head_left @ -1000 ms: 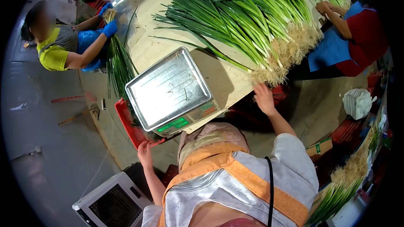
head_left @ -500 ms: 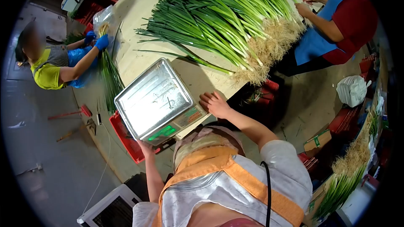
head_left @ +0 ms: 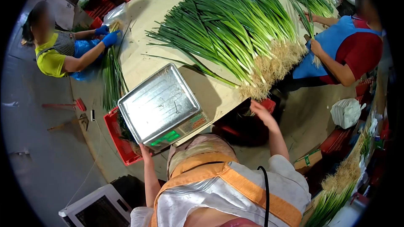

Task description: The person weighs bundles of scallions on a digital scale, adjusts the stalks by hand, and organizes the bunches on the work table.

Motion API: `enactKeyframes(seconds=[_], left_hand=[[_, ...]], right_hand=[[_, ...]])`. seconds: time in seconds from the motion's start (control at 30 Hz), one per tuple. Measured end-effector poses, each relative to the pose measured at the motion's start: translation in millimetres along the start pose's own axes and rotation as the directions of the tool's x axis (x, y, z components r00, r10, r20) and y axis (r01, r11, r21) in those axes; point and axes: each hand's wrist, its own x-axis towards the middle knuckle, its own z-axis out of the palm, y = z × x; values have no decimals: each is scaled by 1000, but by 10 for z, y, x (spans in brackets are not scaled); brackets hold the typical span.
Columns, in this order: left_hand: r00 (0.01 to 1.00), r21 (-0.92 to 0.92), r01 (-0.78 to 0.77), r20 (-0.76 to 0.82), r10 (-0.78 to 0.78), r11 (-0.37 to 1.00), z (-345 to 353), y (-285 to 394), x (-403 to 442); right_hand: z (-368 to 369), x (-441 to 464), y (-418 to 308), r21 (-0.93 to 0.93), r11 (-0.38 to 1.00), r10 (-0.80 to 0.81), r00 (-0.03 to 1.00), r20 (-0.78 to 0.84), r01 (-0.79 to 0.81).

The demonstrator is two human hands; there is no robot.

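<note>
Scallions are piled just beyond the right hand, held unclenched; the left hand is placed at the near left corner of the digital scale, its grip indeterminable.

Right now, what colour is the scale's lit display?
Green: the display on the scale, best seen in the head view.

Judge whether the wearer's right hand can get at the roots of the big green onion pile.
Probably yes: the right hand looks empty and sits just short of the roots, with nothing visible between them. The scale stands off to the left, clear of that path.
</note>
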Motion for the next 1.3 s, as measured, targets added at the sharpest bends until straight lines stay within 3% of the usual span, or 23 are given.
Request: enactKeyframes(seconds=[0.07,0.1,0.17,0.2,0.23,0.27,0.3,0.33,0.37,0.4,0.43,0.47,0.57,0.63,0.7,0.8,0.87,1.0,1.17,1.27,1.3], left_hand=[[997,76,-20,71,15,997,-138,-181,164],[1000,55,1,-3,-1,998,-130,-203,173],[1000,70,-19,-20,21,997,-238,-262,214],[999,80,-31,-28,33,996,-257,-273,229],[998,-42,-1,-58,-2,999,-235,-169,101],[991,-51,-111,-84,106,993,-148,79,-144],[986,-102,-116,-128,103,988,-244,16,-89],[980,-152,-122,-175,95,981,-417,-86,-50],[975,-160,-138,-195,106,977,-502,-115,-87],[971,-151,-146,-212,113,978,-622,-153,-168],[957,-159,-134,-277,86,978,-676,-199,-228],[951,-170,-106,-304,50,980,-709,-242,-265],[930,-181,-57,-367,-14,982,-829,-440,-276],[926,-138,-59,-377,2,989,-826,-539,-258],[928,-106,-54,-373,10,993,-788,-611,-304],[937,-82,-62,-349,30,995,-734,-642,-445],[939,-80,-104,-336,72,991,-684,-709,-583],[920,-98,-4,-389,-35,995,-775,-945,-732],[881,-89,95,-456,-125,991,-835,-1248,-822],[863,-86,87,-492,-118,993,-725,-1200,-875],[883,-22,42,-467,-48,999,-747,-1251,-834]], right_hand=[[-70,-410,-1022,279,959,44,998,47,-55],[-107,-408,-996,41,996,75,995,62,-78],[-225,-328,-739,-425,900,137,989,61,-99],[-305,-289,-550,-626,773,167,985,45,-102],[-402,-268,-367,-792,602,194,981,22,-102],[-522,-250,-245,-914,395,213,977,-8,-93],[-656,-278,-118,-928,366,-59,994,-96,-68],[-750,-287,-67,-942,331,-328,930,-164,-49],[-512,-426,-628,-683,723,-323,822,-469,-105],[-676,-251,-582,-666,746,-419,773,-476,-7],[-675,-211,-828,-823,522,-765,549,-336,223],[-562,-250,-1213,-723,668,-659,592,-463,178],[-663,135,-1728,-797,544,-807,423,-411,263],[-701,409,-2099,-870,443,-848,419,-326,219],[-752,706,-2401,-893,357,-864,460,-204,275],[-857,1246,-2642,-945,296,-778,609,-152,143],[-919,1568,-2717,-967,256,-685,708,-174,10],[-882,1872,-2796,-959,119,-439,852,-284,-258],[-626,1899,-2895,-941,129,-461,821,-337,-314],[-719,1964,-2838,-937,193,-399,849,-345,-290],[-782,2024,-2813,-937,210,-416,843,-343,-278]])
